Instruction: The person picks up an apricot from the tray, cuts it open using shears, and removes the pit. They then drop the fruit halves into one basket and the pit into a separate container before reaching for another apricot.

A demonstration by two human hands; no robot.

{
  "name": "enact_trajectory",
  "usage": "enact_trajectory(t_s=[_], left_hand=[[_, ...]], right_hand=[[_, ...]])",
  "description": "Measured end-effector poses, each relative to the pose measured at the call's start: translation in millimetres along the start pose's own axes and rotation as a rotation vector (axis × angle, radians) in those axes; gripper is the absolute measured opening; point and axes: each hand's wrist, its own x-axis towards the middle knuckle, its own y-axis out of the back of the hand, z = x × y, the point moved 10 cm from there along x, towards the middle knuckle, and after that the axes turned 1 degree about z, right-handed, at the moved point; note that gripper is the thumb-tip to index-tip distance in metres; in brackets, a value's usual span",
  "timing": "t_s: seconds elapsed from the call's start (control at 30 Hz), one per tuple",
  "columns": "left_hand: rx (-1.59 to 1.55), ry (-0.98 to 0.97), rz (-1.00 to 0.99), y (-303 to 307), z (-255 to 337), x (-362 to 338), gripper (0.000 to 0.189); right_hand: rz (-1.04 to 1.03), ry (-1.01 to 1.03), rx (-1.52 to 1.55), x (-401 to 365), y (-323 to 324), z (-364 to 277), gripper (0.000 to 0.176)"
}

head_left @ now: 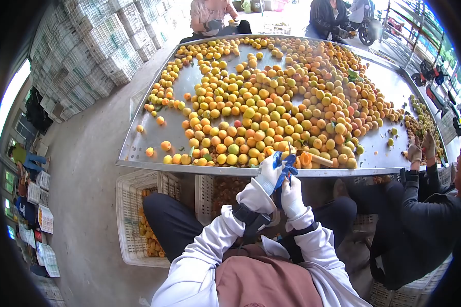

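My left hand (272, 173), in a white glove with blue on the fingers, is closed near the table's front edge. My right hand (292, 198), in a white glove, is closed just below and right of it, and the two nearly touch. What either holds is too small or hidden to name. A thin pointed thing (290, 148) sticks up above my left hand. Beside them on the metal table (184, 81) are an opened orange fruit (306, 159) and a light brown stick-like piece (320, 160). Many yellow-orange fruits (261, 115) lie spread beyond.
Below the table stand a white crate (122, 220) with orange pieces and another crate (204, 197). A co-worker (420, 215) sits at the right, gloved hands at the table. Two people (210, 18) (329, 18) sit across. Stacked crates (95, 38) rise at the left.
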Motion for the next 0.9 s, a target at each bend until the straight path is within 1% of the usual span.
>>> enact_trajectory(t_s=[0.03,0.07,0.1,0.13,0.17,0.23,0.27,0.3,0.37,0.4,0.43,0.47,0.5,0.57,0.6,0.63,0.7,0.73,0.77,0.8,0.83,0.9], left_hand=[[0.122,-0.022,0.007,1.4,2.1,2.2,0.019],[0.245,-0.043,0.014,2.7,4.5,4.1,0.016],[0.243,-0.039,0.020,4.7,4.4,5.4,0.016],[0.311,-0.046,0.044,8.3,5.6,5.8,0.017],[0.379,-0.050,0.068,12.1,6.5,5.4,0.018],[0.371,-0.128,0.041,11.2,11.5,6.5,0.024],[0.316,-0.080,0.042,7.5,12.9,2.3,0.025],[0.262,-0.039,0.042,3.4,15.4,-1.3,0.026],[0.158,-0.087,0.019,-1.2,9.1,0.7,0.028],[0.111,-0.141,-0.007,-7.5,14.7,0.8,0.027],[0.061,-0.196,-0.034,-13.0,24.2,-1.3,0.026],[0.102,-0.221,-0.082,-16.6,30.8,-5.0,0.023],[0.095,-0.241,-0.076,-12.6,36.4,-8.6,0.023],[0.090,-0.420,0.025,4.8,64.9,-16.3,0.026],[0.225,-0.418,0.047,10.1,70.7,-14.6,0.030],[0.318,-0.426,0.128,14.3,71.7,-19.4,0.032],[0.712,-0.690,0.119,-3.0,99.2,-45.2,0.032],[0.711,-0.692,0.121,-4.5,106.7,-50.5,0.032],[0.985,-0.903,0.076,-26.0,119.8,-66.8,0.040],[1.261,-1.111,0.026,-47.5,124.0,-83.7,0.048],[1.261,-1.112,0.028,-48.4,130.1,-89.6,0.048],[1.465,-1.073,-0.007,-54.6,127.8,-92.9,0.064]], right_hand=[[-0.006,-0.005,-0.002,0.2,1.6,2.7,0.023],[-0.061,-0.097,0.118,0.8,-1.8,13.4,0.023],[-0.114,-0.191,0.239,0.4,-5.7,22.7,0.023],[-0.180,-0.322,0.345,-3.4,-9.7,24.8,0.023],[-0.221,-0.332,0.456,-3.0,-14.0,18.4,0.023],[-0.305,-0.677,0.621,-15.7,-27.2,30.8,0.037],[-0.340,-0.757,0.853,-19.9,-39.7,25.4,0.041],[-0.327,-0.797,0.894,-22.4,-40.9,18.1,0.041],[-0.330,-0.708,0.988,-18.7,-42.1,12.3,0.035],[-0.349,-0.697,0.974,-19.0,-46.7,16.3,0.035],[-0.190,-0.344,0.637,-0.5,-22.3,14.0,0.033],[-0.032,0.008,0.300,6.6,-0.8,-0.6,0.031],[0.096,0.314,0.047,4.5,13.9,-16.8,0.031],[0.237,0.045,0.217,0.3,40.0,2.0,0.036],[0.183,0.008,0.339,2.5,37.4,-9.3,0.039],[0.157,-0.038,0.375,9.8,39.5,5.8,0.041],[0.061,-0.044,0.173,16.0,36.2,-9.9,0.043],[-0.005,-0.258,0.300,12.8,27.2,-17.1,0.043],[-0.071,-0.474,0.426,5.3,15.4,-20.3,0.042],[-0.083,-0.536,0.443,6.4,15.3,-9.9,0.043],[-0.169,-0.591,0.571,2.6,7.3,-13.6,0.041],[-0.341,-0.495,0.514,4.4,1.2,-42.6,0.038]])
